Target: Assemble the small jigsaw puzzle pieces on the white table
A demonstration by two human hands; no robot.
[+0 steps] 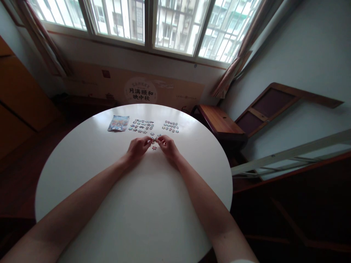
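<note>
My left hand (139,145) and my right hand (167,145) meet above the middle of the white round table (137,204). Between their pinched fingertips is a small jigsaw puzzle piece (155,140), which both hands grip from opposite sides. A pinkish loose piece (154,148) lies just below the fingertips, and another piece (152,134) lies just beyond them. Farther back, several jigsaw pieces (142,126) are spread in rows on the left, with a second group (170,126) on the right. Fingers partly hide the pieces nearest to them.
A colourful picture sheet or packet (119,123) lies at the table's back left. Beyond the table stand a wooden bench or stool (219,118) on the right and a wall with windows (178,29). An orange-brown cabinet (16,95) is at the far left.
</note>
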